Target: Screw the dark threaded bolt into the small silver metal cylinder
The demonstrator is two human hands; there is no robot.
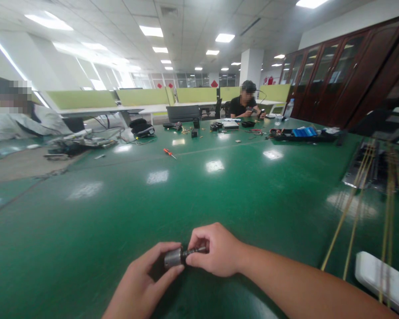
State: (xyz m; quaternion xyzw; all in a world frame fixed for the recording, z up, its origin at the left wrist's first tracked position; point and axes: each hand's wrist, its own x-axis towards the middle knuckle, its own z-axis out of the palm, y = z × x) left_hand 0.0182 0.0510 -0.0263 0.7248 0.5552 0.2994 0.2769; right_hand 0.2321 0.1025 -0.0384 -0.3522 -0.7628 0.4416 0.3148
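Low in the middle of the head view, my left hand (145, 275) grips a short grey metal cylinder (173, 258), thumb below and fingers above. From the cylinder's right end a thin dark shaft with ridges (189, 252) sticks out. My right hand (219, 249) pinches this shaft between thumb and bent fingers, close to the cylinder. The two parts meet in line, lying roughly sideways just above the green tabletop (126, 212). How deep the shaft sits in the cylinder cannot be seen.
An orange-handled screwdriver (168, 152) lies further off. Thin yellow rods (349, 208) and a white power strip (385, 279) are at the right. A black tray (299, 138) with blue items, small parts and tools line the far side. One person sits there, another at left.
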